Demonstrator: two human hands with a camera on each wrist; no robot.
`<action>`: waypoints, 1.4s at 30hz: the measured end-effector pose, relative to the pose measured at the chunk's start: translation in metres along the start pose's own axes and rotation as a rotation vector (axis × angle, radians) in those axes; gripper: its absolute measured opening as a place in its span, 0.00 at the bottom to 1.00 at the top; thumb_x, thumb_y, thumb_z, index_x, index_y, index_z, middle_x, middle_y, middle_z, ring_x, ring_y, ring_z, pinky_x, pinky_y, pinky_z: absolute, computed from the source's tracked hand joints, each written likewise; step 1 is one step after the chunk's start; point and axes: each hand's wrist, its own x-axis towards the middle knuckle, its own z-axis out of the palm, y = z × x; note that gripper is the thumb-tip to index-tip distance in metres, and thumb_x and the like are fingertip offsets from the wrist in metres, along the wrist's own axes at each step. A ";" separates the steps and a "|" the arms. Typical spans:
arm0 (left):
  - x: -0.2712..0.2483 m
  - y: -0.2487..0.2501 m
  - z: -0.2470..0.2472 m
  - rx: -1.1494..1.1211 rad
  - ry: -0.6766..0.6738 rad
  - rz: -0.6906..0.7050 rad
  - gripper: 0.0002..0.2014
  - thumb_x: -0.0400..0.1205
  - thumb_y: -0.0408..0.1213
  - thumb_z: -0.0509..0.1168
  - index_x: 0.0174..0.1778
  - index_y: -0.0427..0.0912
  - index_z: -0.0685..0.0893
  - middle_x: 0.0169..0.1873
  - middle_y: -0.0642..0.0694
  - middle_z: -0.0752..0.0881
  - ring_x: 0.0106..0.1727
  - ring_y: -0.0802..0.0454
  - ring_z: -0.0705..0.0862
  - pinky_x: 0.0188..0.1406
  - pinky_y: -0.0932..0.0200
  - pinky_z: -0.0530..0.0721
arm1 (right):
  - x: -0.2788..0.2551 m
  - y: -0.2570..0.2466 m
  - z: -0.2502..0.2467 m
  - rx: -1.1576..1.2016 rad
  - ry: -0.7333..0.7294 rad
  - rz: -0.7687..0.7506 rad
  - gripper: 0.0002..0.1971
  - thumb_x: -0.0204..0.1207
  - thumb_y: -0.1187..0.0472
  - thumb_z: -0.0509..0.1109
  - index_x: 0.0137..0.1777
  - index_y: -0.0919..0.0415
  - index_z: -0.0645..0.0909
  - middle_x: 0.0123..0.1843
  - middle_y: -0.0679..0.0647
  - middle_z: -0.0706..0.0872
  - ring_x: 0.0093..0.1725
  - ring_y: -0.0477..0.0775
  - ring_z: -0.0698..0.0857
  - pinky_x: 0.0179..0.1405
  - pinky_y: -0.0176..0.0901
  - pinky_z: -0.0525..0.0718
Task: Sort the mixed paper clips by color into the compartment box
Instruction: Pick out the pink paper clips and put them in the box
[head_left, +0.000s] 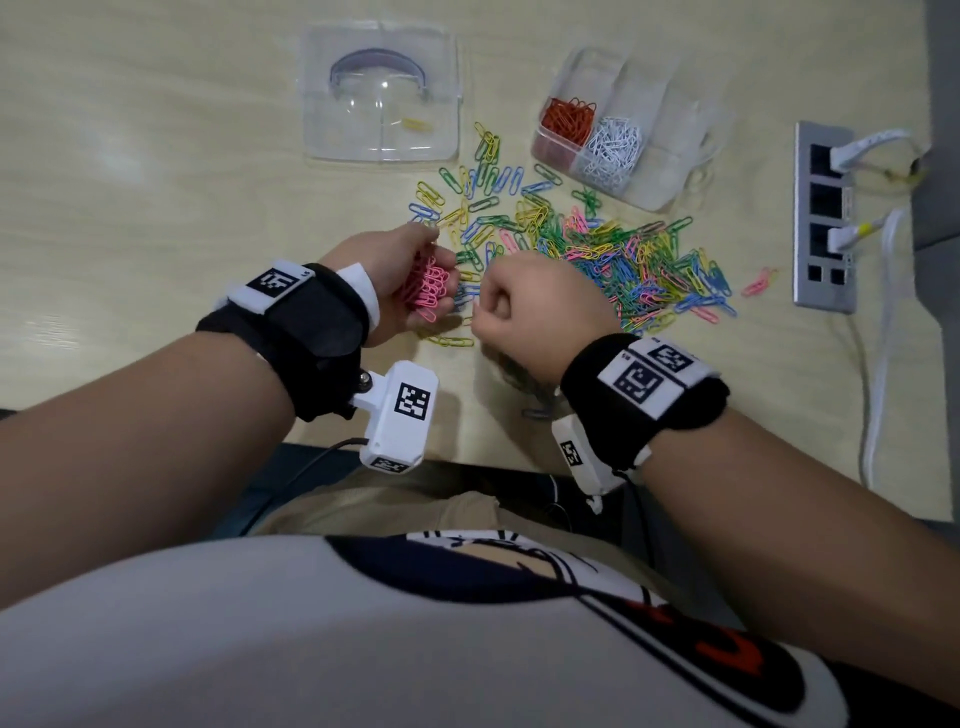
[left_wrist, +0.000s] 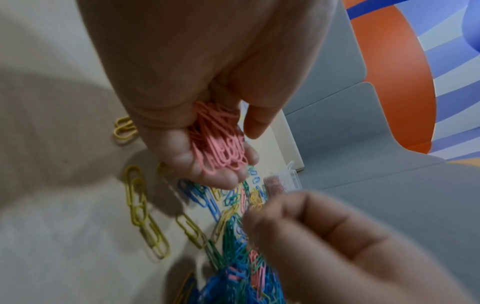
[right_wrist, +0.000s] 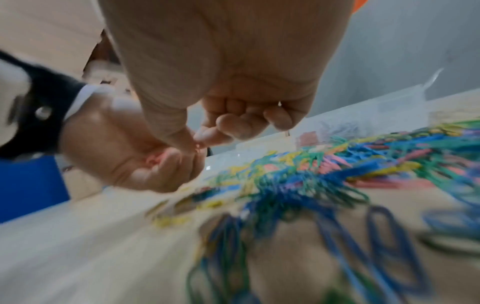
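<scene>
Pink clips (head_left: 430, 285) bunched in cupped left hand (head_left: 400, 280), fingers curled round them. Right hand (head_left: 540, 312) fisted just beside it, thumb and forefinger pinched; contents unclear. Mixed clip pile (head_left: 597, 249) on counter (head_left: 156, 182). Compartment box (head_left: 670, 171) beyond holds red and white clips.
</scene>
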 end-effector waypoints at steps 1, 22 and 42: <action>0.000 -0.001 0.002 -0.004 0.002 -0.004 0.18 0.88 0.46 0.53 0.37 0.41 0.77 0.22 0.44 0.80 0.16 0.52 0.79 0.12 0.69 0.74 | 0.004 -0.001 -0.004 0.052 0.067 0.006 0.06 0.74 0.51 0.68 0.38 0.49 0.77 0.41 0.47 0.80 0.45 0.53 0.80 0.42 0.46 0.75; 0.003 0.026 0.002 0.007 -0.016 -0.026 0.19 0.89 0.45 0.53 0.35 0.41 0.78 0.22 0.45 0.82 0.23 0.53 0.81 0.26 0.64 0.85 | 0.062 0.017 -0.012 -0.338 -0.055 0.262 0.08 0.81 0.53 0.65 0.46 0.58 0.75 0.43 0.56 0.75 0.43 0.60 0.76 0.41 0.46 0.72; 0.010 0.032 0.028 -0.076 -0.069 -0.059 0.19 0.90 0.44 0.51 0.37 0.40 0.77 0.22 0.43 0.81 0.18 0.52 0.80 0.18 0.66 0.82 | 0.040 0.030 -0.048 0.024 0.332 0.247 0.11 0.80 0.58 0.62 0.56 0.55 0.84 0.56 0.53 0.79 0.54 0.56 0.80 0.55 0.47 0.78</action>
